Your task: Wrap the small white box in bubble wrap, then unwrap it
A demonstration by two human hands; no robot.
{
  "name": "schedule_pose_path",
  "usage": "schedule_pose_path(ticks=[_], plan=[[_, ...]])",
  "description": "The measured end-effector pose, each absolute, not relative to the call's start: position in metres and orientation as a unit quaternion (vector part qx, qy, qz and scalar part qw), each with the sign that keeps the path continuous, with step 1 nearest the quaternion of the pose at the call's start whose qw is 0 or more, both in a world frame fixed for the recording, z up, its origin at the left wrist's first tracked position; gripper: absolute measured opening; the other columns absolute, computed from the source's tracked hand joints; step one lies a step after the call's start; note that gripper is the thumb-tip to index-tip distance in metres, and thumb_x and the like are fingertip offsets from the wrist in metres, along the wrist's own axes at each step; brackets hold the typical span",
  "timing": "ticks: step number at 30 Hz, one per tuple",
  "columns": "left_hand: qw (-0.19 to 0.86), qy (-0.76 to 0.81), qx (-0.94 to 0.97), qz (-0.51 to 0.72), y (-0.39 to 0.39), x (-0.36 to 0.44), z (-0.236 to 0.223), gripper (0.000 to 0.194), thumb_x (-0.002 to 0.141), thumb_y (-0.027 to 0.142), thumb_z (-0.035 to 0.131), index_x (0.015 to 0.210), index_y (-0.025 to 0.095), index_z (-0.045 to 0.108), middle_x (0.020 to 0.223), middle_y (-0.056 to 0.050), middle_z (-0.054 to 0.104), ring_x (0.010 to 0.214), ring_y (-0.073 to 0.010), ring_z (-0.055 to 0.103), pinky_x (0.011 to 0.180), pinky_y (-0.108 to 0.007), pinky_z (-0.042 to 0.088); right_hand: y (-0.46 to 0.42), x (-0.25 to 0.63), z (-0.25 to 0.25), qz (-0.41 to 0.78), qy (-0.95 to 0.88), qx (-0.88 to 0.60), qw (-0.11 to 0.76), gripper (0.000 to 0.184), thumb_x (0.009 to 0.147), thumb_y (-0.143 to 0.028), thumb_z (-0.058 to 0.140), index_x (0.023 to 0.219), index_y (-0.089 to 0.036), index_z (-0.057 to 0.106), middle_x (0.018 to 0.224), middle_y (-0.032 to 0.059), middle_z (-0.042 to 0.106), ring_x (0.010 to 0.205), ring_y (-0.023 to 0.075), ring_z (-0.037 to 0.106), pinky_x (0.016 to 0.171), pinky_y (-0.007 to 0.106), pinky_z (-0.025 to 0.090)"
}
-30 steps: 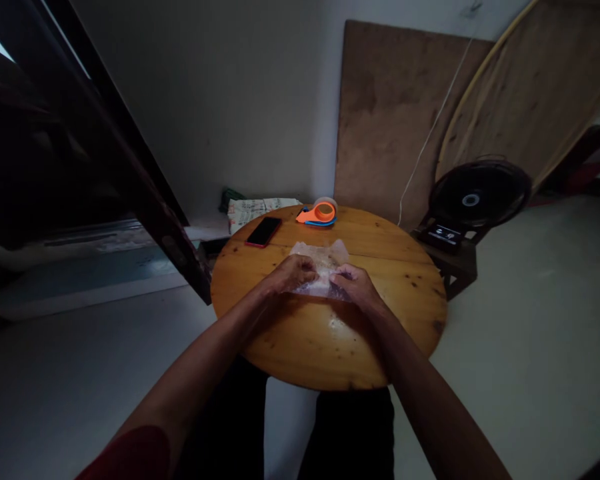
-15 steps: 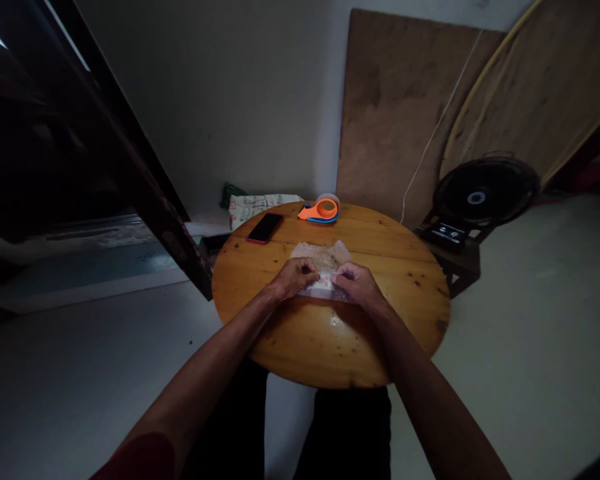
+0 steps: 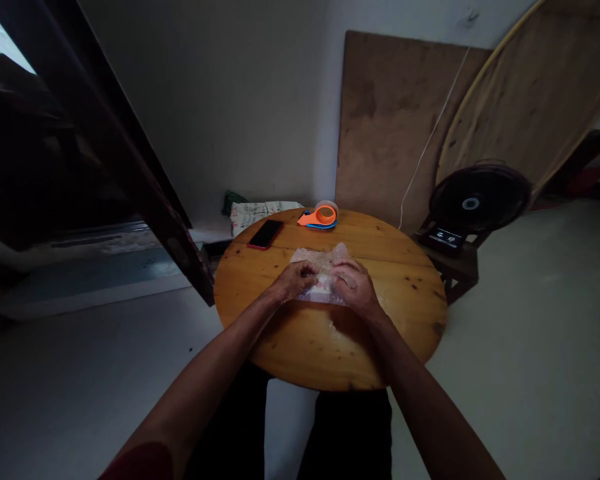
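Note:
A sheet of clear bubble wrap [image 3: 307,256] lies near the middle of the round wooden table [image 3: 300,353], with a small white box [image 3: 321,290] in it. My left hand [image 3: 294,280] is closed at the left side of the wrap, thumb and fingers pinching the plastic beside the box. On the right side, my right hand [image 3: 359,285] curls its fingers around the edge of the wrap, the thumb bent toward the box. Both hands partly cover the wrap and the ends of the box. Fine detail is dim.
An orange and blue tape dispenser [image 3: 322,216] stands at the table's far edge, with a red-edged phone [image 3: 266,235] to its left. A printed sack [image 3: 260,213] lies behind. A black round appliance [image 3: 480,203] stands at right, and a brown board [image 3: 385,120] leans on the wall.
My right hand has gone from a thumb-and-finger pinch near the box to a fuller curl over the wrap's right side. My left hand stays in nearly the same place. The view has tilted slightly.

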State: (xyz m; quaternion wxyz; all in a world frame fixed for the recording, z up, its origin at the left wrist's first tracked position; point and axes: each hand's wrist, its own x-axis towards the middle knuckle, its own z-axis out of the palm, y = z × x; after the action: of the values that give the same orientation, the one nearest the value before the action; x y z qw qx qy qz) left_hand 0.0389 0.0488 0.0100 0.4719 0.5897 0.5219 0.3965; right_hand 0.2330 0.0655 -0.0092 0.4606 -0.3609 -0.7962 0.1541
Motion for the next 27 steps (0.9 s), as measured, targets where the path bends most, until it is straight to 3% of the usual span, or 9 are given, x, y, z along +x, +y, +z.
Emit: schedule_pose_path(ticks=[7,12,17,19,23,27], plan=[[0.439,0.54,0.615,0.37,0.052,0.041,0.011,0.024,0.067,0.023,0.062,0.088,0.012,0.061,0.071,0.004,0.055,0.058,-0.0068,0.043,0.054,-0.019,0.034,0.051,0.228,0.005,0.053,-0.889,-0.327,0.316,0.014,0.084,-0.034,0.063,0.088,-0.023,0.071,0.103,0.0028,0.071,0.099,0.021,0.056,0.09,0.039,0.03],[0.401,0.566,0.65,0.312,0.052,0.03,0.018,0.026,0.072,0.029,0.059,0.091,0.012,0.064,0.079,-0.001,0.061,0.067,-0.0113,0.052,0.061,-0.021,0.04,0.052,0.228,0.001,0.032,-0.898,-0.331,0.287,0.02,0.084,-0.035,0.063,0.099,-0.023,0.071,0.112,0.0042,0.068,0.103,0.0221,0.054,0.09,0.038,0.029],[0.359,0.583,0.674,0.279,0.044,-0.002,0.025,0.057,0.072,0.045,0.067,0.119,0.014,0.059,0.105,-0.009,0.064,0.092,-0.0205,0.06,0.074,-0.026,0.047,0.053,0.229,-0.001,0.034,-0.896,-0.334,0.289,0.02,0.086,-0.035,0.062,0.099,-0.024,0.072,0.11,0.0043,0.068,0.104,0.0219,0.053,0.089,0.038,0.029],[0.365,0.578,0.674,0.28,0.044,-0.009,0.022,0.059,0.073,0.043,0.068,0.123,0.014,0.057,0.098,-0.007,0.063,0.085,-0.0181,0.06,0.069,-0.025,0.046,0.053,0.229,-0.002,0.033,-0.896,-0.332,0.293,0.019,0.086,-0.035,0.062,0.098,-0.024,0.073,0.11,0.0046,0.068,0.105,0.0221,0.053,0.09,0.038,0.03],[0.353,0.622,0.654,0.248,0.051,-0.001,0.011,0.038,0.075,0.028,0.063,0.11,0.013,0.062,0.076,0.0,0.058,0.061,-0.0106,0.052,0.055,-0.021,0.04,0.053,0.229,-0.003,0.031,-0.896,-0.325,0.299,0.018,0.085,-0.034,0.063,0.098,-0.024,0.072,0.109,0.0047,0.068,0.103,0.022,0.053,0.089,0.037,0.03],[0.318,0.669,0.637,0.215,0.058,0.015,0.004,0.032,0.07,0.019,0.066,0.102,0.012,0.065,0.069,0.002,0.056,0.056,-0.0097,0.05,0.051,-0.02,0.038,0.052,0.229,-0.002,0.035,-0.896,-0.322,0.303,0.018,0.086,-0.034,0.063,0.099,-0.024,0.072,0.109,0.0044,0.068,0.103,0.0214,0.053,0.09,0.036,0.03]])
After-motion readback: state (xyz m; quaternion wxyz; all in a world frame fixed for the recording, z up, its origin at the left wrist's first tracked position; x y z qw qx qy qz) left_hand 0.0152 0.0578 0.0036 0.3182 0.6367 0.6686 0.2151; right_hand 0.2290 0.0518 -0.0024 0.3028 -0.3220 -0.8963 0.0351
